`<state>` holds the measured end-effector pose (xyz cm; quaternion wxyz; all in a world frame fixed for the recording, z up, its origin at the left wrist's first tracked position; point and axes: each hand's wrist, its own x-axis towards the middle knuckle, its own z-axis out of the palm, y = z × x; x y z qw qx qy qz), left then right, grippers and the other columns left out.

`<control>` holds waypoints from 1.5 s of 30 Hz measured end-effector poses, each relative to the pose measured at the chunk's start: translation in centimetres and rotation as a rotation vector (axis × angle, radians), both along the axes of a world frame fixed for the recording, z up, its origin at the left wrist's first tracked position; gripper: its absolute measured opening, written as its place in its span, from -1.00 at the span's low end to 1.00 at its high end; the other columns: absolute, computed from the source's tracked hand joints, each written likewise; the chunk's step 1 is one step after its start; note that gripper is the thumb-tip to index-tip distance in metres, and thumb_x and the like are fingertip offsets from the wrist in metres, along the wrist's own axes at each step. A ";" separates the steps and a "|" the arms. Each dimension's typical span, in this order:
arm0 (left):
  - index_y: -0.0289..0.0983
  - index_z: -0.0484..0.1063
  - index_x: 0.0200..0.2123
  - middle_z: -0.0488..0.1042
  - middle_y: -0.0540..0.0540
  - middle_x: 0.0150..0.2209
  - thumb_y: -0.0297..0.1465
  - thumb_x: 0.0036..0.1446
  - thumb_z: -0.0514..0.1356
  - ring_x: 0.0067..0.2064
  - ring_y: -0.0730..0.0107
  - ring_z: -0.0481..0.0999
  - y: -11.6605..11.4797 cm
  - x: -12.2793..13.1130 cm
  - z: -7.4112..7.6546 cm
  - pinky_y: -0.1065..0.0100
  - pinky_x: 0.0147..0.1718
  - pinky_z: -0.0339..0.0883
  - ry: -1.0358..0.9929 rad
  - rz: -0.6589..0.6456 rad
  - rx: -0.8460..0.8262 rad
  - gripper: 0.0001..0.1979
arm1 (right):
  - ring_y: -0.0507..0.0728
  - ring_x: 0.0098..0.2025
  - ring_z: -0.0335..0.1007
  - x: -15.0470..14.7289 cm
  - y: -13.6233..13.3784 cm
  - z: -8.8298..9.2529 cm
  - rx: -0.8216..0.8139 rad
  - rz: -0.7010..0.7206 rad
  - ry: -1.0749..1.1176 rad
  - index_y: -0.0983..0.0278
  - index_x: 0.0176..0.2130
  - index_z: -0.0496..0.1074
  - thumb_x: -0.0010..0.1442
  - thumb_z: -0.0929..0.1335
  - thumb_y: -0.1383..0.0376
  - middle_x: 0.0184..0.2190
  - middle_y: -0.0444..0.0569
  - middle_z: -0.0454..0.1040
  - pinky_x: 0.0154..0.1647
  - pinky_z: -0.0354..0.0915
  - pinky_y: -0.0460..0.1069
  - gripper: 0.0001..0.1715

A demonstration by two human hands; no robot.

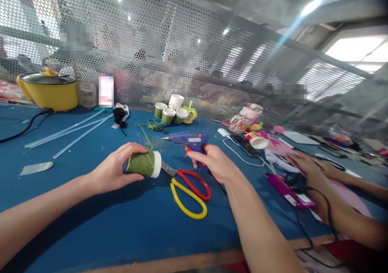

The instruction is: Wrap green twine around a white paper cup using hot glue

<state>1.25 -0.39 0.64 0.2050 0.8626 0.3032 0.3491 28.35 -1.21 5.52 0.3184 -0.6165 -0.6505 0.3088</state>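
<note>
Two bare forearms stretch over a blue felt-like table point(136, 232), backed by a perforated metal screen point(212, 42) whose labels are blurred. A glossy yellow pot point(48, 93) stands far left. Fingers of the right hand point(214, 161) wrap the mostly hidden handle of a blue plastic glue gun point(189, 138). Between the hands lie scissors point(189, 192) with red and yellow loops. Fingers of the left hand point(110, 172) clasp a white paper cup point(144, 164), wound in green yarn, sideways just above the table.
</note>
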 end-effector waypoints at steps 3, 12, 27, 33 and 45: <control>-0.23 0.19 -0.03 0.32 -0.19 -0.01 -0.32 0.04 0.21 0.02 0.16 0.34 0.3 -0.1 -0.1 0.21 -0.02 0.24 -0.001 -0.002 -0.037 -0.58 | -0.02 -0.64 0.27 -1.3 -1.6 0.7 -0.007 0.098 0.105 0.32 -0.41 0.36 0.02 0.35 0.17 -0.64 -0.15 0.35 -0.59 0.24 -0.09 -0.76; -0.26 0.22 -0.03 0.38 -0.16 -0.08 -0.25 0.02 0.22 -0.11 0.19 0.42 0.8 -0.5 -0.2 0.26 -0.14 0.32 0.003 0.054 -0.191 -0.54 | 0.01 -0.73 0.20 -2.7 -3.7 0.6 -0.008 0.093 -0.063 0.28 -0.46 0.41 0.05 0.32 0.15 -0.77 -0.19 0.28 -0.70 0.20 -0.09 -0.76; -0.24 0.25 -0.03 0.38 -0.12 -0.10 -0.26 0.03 0.22 -0.11 0.24 0.40 1.0 -0.5 0.0 0.30 -0.14 0.29 0.079 0.064 -0.171 -0.56 | 0.02 -0.54 0.21 -2.7 -4.1 0.6 -0.006 0.140 -0.242 0.31 -0.43 0.41 0.07 0.30 0.17 -0.55 -0.11 0.41 -0.51 0.23 -0.10 -0.76; -0.24 0.24 -0.02 0.38 -0.12 -0.09 -0.24 0.03 0.22 -0.10 0.23 0.40 1.0 -0.6 -0.1 0.29 -0.13 0.29 0.092 0.065 -0.177 -0.55 | 0.01 -0.53 0.18 -2.8 -4.1 0.5 -0.009 0.118 -0.251 0.30 -0.45 0.40 0.07 0.31 0.17 -0.56 -0.12 0.39 -0.50 0.22 -0.09 -0.76; -0.23 0.24 -0.02 0.37 -0.13 -0.06 -0.27 0.03 0.22 -0.07 0.23 0.40 1.0 -0.6 -0.1 0.29 -0.11 0.29 0.097 0.050 -0.156 -0.56 | 0.04 -0.51 0.24 -2.8 -4.2 0.6 0.010 0.115 -0.278 0.30 -0.43 0.42 0.07 0.30 0.18 -0.54 -0.11 0.45 -0.47 0.24 -0.09 -0.78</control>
